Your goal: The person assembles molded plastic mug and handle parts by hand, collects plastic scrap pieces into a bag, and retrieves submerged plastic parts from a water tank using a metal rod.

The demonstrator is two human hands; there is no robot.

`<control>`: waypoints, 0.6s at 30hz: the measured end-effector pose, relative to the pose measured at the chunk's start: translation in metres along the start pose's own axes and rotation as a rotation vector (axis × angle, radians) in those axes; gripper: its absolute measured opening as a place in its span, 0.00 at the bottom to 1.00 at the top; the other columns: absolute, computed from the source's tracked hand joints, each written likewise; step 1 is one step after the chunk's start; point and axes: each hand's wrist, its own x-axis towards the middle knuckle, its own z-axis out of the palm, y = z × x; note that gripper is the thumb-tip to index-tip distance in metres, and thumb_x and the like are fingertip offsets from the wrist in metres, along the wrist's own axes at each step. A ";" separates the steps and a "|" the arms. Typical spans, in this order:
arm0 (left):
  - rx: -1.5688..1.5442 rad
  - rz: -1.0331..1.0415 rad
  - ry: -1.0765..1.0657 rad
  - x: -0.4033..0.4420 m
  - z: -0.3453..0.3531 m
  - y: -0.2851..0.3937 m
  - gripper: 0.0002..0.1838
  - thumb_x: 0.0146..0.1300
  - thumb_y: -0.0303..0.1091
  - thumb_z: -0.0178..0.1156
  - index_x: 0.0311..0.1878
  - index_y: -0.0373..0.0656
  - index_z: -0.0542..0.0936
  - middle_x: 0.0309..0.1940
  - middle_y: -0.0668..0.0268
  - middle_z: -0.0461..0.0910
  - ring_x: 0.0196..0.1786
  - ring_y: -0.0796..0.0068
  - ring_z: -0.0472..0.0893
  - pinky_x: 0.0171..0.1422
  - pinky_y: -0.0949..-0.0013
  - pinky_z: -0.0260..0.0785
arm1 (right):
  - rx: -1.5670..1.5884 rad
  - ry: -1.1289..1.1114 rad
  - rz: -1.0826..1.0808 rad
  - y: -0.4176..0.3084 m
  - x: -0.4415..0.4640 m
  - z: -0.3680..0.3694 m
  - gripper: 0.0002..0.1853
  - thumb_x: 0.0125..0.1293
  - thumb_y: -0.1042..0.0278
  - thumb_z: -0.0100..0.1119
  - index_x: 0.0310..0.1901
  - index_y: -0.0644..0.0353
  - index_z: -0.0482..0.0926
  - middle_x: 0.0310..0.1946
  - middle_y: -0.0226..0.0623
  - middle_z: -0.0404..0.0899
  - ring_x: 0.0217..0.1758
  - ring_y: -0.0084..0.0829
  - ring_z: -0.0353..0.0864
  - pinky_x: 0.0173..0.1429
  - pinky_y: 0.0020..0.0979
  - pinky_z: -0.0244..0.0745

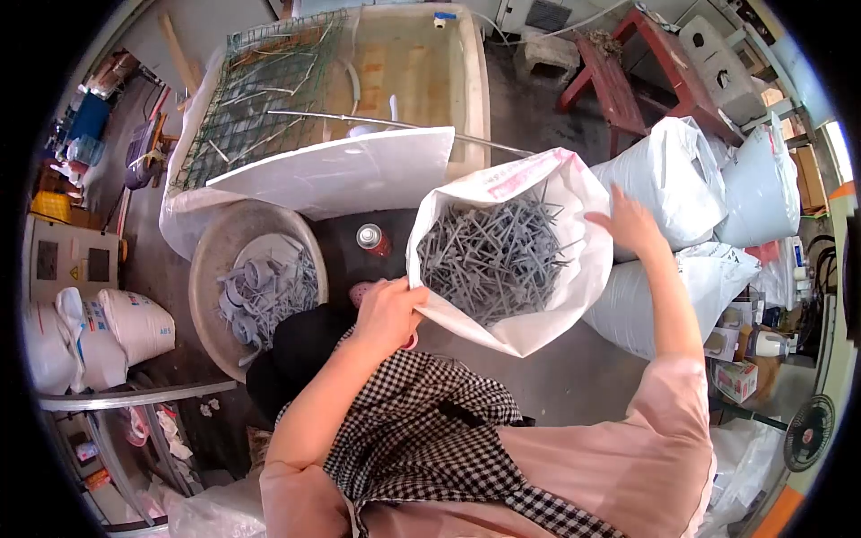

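Observation:
A white woven sack (547, 318) stands with its mouth wide, full of grey plastic pieces (493, 255) shaped like thin sticks. My left hand (387, 314) is closed on the near left edge of the sack's rim. At the sack's right side, my right hand (630, 222) has its thumb and fingers apart, with the thumb toward the rim. Whether it touches the sack I cannot tell. To the left, a round basin (211, 291) holds more grey plastic parts (269, 291), some of them ring-shaped. A spray can (372, 238) stands between the basin and the sack.
Beyond the sack is a water tank (473, 99) with green netting (256, 99), a white board (359, 170) and a metal rod (359, 118). Filled sacks (668, 184) crowd the right. Red wooden stools (610, 94) stand behind. A metal rail (134, 397) is at lower left.

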 end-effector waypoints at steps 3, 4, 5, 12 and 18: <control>-0.183 -0.251 -0.285 0.009 -0.049 0.029 0.18 0.48 0.42 0.70 0.43 0.46 0.83 0.45 0.51 0.73 0.47 0.52 0.77 0.51 0.57 0.70 | 0.078 0.047 -0.418 -0.038 0.052 -0.007 0.47 0.45 0.56 0.72 0.67 0.56 0.59 0.60 0.50 0.68 0.63 0.47 0.67 0.64 0.43 0.63; -0.197 -0.208 -0.207 0.016 -0.051 0.024 0.28 0.47 0.51 0.71 0.50 0.46 0.82 0.51 0.46 0.68 0.50 0.48 0.75 0.56 0.57 0.68 | 0.040 0.039 -0.576 -0.053 0.071 -0.003 0.49 0.42 0.59 0.74 0.67 0.53 0.60 0.62 0.47 0.66 0.63 0.47 0.67 0.64 0.43 0.64; -0.063 -0.200 -0.065 0.028 -0.051 0.027 0.27 0.48 0.47 0.71 0.50 0.44 0.81 0.55 0.44 0.66 0.53 0.46 0.74 0.57 0.57 0.68 | -0.026 -0.040 -0.614 -0.069 0.086 0.004 0.48 0.40 0.59 0.75 0.67 0.53 0.61 0.60 0.46 0.69 0.64 0.46 0.67 0.65 0.44 0.62; -0.079 -0.232 0.316 0.091 -0.012 -0.021 0.08 0.57 0.26 0.59 0.39 0.35 0.82 0.31 0.47 0.79 0.40 0.46 0.79 0.46 0.56 0.71 | 0.089 0.086 -0.409 -0.098 0.147 0.020 0.20 0.35 0.57 0.75 0.31 0.55 0.81 0.30 0.41 0.82 0.39 0.43 0.81 0.40 0.39 0.75; -0.301 -0.041 0.282 0.072 -0.054 -0.019 0.11 0.56 0.32 0.64 0.43 0.42 0.83 0.38 0.54 0.79 0.38 0.53 0.78 0.47 0.60 0.71 | 0.416 -0.611 -0.444 -0.088 0.156 -0.038 0.16 0.49 0.65 0.69 0.39 0.61 0.80 0.24 0.32 0.81 0.28 0.25 0.79 0.32 0.28 0.72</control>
